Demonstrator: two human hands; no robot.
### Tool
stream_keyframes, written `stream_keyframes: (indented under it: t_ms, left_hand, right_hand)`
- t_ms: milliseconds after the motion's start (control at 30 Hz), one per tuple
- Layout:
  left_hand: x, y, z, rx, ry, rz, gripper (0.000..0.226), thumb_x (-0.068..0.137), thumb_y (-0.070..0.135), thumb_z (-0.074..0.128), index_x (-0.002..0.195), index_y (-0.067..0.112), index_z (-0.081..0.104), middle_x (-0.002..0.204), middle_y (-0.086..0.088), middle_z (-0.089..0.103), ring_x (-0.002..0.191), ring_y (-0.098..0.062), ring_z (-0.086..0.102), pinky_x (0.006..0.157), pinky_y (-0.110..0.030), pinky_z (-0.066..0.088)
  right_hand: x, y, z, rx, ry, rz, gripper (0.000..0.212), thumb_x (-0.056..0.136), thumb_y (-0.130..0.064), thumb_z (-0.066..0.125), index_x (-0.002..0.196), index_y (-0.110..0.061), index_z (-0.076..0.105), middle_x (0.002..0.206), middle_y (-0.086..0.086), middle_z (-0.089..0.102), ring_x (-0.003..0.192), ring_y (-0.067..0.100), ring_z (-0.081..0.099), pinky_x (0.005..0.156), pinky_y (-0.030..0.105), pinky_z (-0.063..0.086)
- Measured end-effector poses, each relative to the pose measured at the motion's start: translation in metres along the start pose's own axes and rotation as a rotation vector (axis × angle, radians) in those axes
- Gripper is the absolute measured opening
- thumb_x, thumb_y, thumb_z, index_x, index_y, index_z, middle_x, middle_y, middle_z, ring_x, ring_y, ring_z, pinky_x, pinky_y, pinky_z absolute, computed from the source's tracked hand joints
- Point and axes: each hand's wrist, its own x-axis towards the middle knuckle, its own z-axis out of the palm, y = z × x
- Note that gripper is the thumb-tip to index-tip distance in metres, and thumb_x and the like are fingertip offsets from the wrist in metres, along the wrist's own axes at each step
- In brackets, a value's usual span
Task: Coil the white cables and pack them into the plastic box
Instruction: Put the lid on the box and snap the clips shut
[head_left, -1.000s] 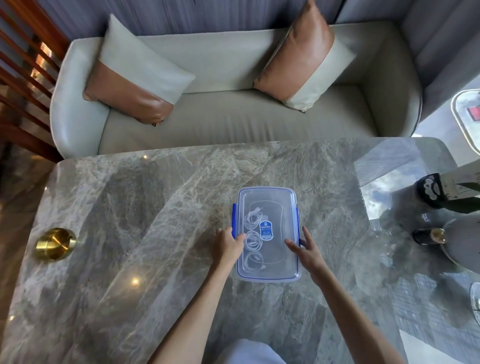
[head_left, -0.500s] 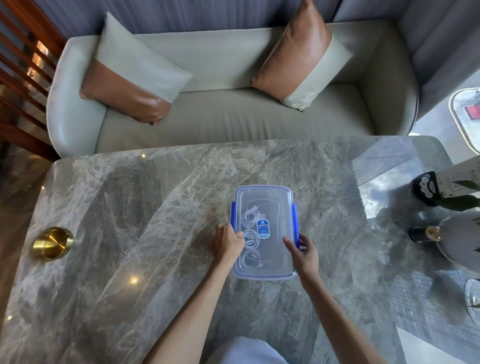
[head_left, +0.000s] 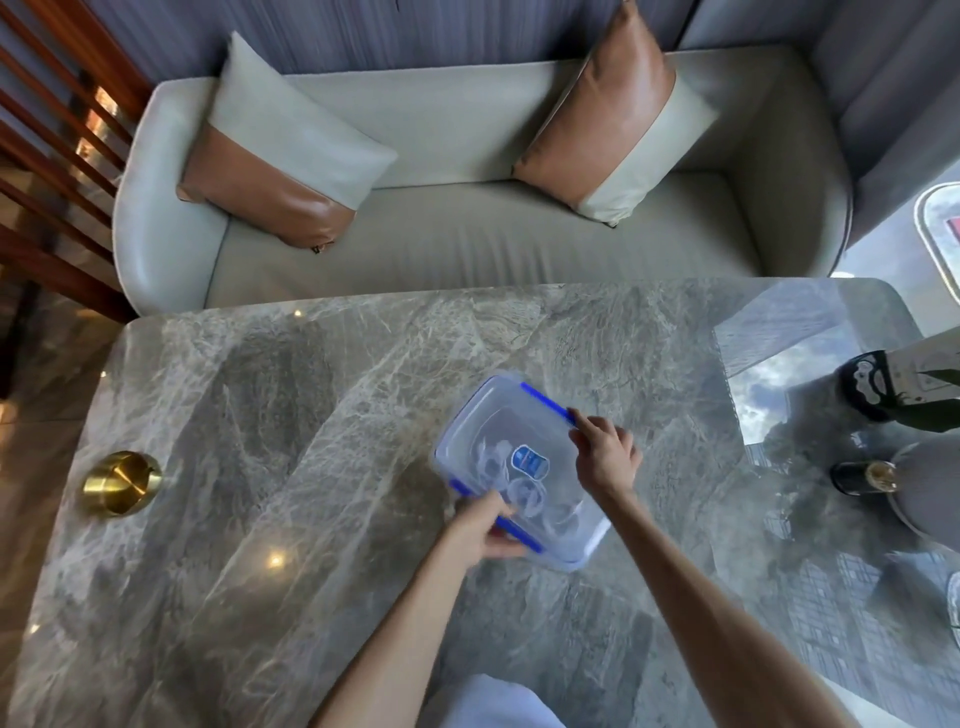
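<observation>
A clear plastic box (head_left: 498, 415) with its lid on and blue side clips lies turned at an angle on the marble table. Coiled white cables (head_left: 524, 493) show blurred through the lid beside a blue label. My left hand (head_left: 485, 525) grips the box's near-left long side over the blue clip. My right hand (head_left: 605, 454) holds the far-right side, fingertips on the other blue clip.
The grey marble table (head_left: 311, 467) carries a brass bowl (head_left: 120, 483) at the left. A dark bottle (head_left: 862, 477) and a black-and-white object (head_left: 872, 384) stand at the right edge. A pale sofa (head_left: 467, 239) with two cushions is behind the table.
The box has been rotated clockwise from lying straight to lying diagonal. Both hands shifted with it: the left came nearer, the right moved farther away.
</observation>
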Motion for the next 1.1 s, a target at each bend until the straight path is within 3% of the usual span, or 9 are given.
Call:
stream_keyframes:
  t_ms: [167, 267, 367, 467, 567, 733, 833, 933, 1100]
  left_hand:
    - [-0.026, -0.027, 0.015, 0.102, -0.165, -0.100, 0.033, 0.099, 0.031, 0.053, 0.088, 0.000, 0.056, 0.076, -0.019, 0.066, 0.058, -0.027, 0.067, 0.055, -0.037, 0.060]
    - [-0.029, -0.014, -0.004, 0.346, 0.085, 0.279, 0.026, 0.098, 0.024, 0.049, 0.081, 0.007, 0.060, 0.068, -0.009, 0.067, 0.053, -0.023, 0.064, 0.058, -0.036, 0.055]
    - [-0.020, 0.010, -0.037, 0.525, 0.658, 0.686, 0.010, 0.091, 0.015, 0.056, 0.099, 0.010, 0.060, 0.093, -0.013, 0.067, 0.091, -0.032, 0.063, 0.082, -0.040, 0.047]
    - [0.000, 0.027, -0.058, 0.546, 0.515, 0.518, 0.054, 0.090, 0.020, 0.061, 0.139, 0.010, 0.041, 0.135, -0.019, 0.052, 0.124, -0.036, 0.050, 0.106, -0.043, 0.039]
    - [0.015, 0.027, -0.050, 0.591, 0.421, 0.509, 0.057, 0.090, 0.019, 0.062, 0.140, 0.008, 0.037, 0.136, -0.017, 0.050, 0.124, -0.032, 0.052, 0.104, -0.041, 0.044]
    - [0.021, 0.030, -0.045, 0.531, 0.475, 0.577, 0.067, 0.090, 0.024, 0.064, 0.146, 0.009, 0.029, 0.145, -0.015, 0.042, 0.131, -0.031, 0.046, 0.107, -0.041, 0.041]
    - [0.014, 0.015, -0.035, 0.683, 0.575, 0.724, 0.072, 0.095, 0.024, 0.057, 0.153, 0.011, 0.016, 0.156, -0.018, 0.023, 0.145, -0.033, 0.027, 0.115, -0.043, 0.030]
    - [0.013, -0.014, -0.023, 1.001, 0.642, 0.874, 0.070, 0.098, 0.037, 0.048, 0.155, 0.019, 0.014, 0.164, -0.015, 0.003, 0.152, -0.035, 0.003, 0.121, -0.049, 0.015]
    - [0.034, -0.032, -0.030, 1.342, 0.535, 0.858, 0.073, 0.097, 0.057, 0.030, 0.153, 0.031, -0.009, 0.162, -0.004, -0.021, 0.147, -0.027, -0.026, 0.124, -0.047, 0.004]
  right_hand:
    - [0.029, -0.018, -0.012, -0.206, -0.051, -0.267, 0.046, 0.100, -0.040, 0.050, 0.145, -0.038, 0.045, 0.150, -0.002, 0.049, 0.140, 0.029, 0.036, 0.116, 0.043, 0.020]
    - [0.007, -0.002, -0.019, 0.098, 0.164, -0.057, 0.054, 0.098, -0.036, 0.056, 0.149, -0.023, 0.043, 0.155, 0.010, 0.041, 0.145, 0.032, 0.032, 0.119, 0.044, 0.018]
    - [-0.032, 0.032, -0.013, 0.503, 0.090, 0.321, 0.054, 0.099, -0.030, 0.054, 0.148, -0.013, 0.041, 0.148, 0.017, 0.049, 0.136, 0.032, 0.047, 0.114, 0.047, 0.030]
    - [-0.057, 0.044, -0.003, 0.792, -0.125, 0.370, 0.029, 0.101, -0.027, 0.050, 0.123, -0.011, 0.061, 0.110, 0.014, 0.072, 0.097, 0.029, 0.069, 0.089, 0.048, 0.054]
    - [-0.043, 0.036, -0.002, 0.688, -0.056, 0.296, 0.024, 0.102, -0.029, 0.047, 0.108, -0.015, 0.065, 0.094, 0.004, 0.072, 0.091, 0.026, 0.067, 0.076, 0.035, 0.051]
    - [0.001, 0.022, -0.014, 0.580, -0.103, 0.221, 0.039, 0.104, -0.031, 0.040, 0.136, -0.011, 0.053, 0.134, 0.017, 0.062, 0.122, 0.032, 0.059, 0.106, 0.048, 0.044]
    - [-0.010, 0.023, -0.012, 0.244, -0.026, 0.132, 0.061, 0.104, -0.032, 0.043, 0.154, -0.003, 0.025, 0.158, 0.022, 0.031, 0.147, 0.037, 0.030, 0.120, 0.044, 0.024]
    - [-0.051, 0.028, 0.001, -0.193, 0.070, -0.165, 0.067, 0.101, -0.044, 0.041, 0.158, -0.017, 0.019, 0.166, 0.012, 0.013, 0.153, 0.038, 0.009, 0.124, 0.044, 0.009]
    - [-0.074, 0.032, 0.016, -0.367, -0.005, -0.219, 0.069, 0.094, -0.055, 0.037, 0.156, -0.028, 0.021, 0.165, 0.009, 0.016, 0.152, 0.042, 0.008, 0.120, 0.048, 0.028]
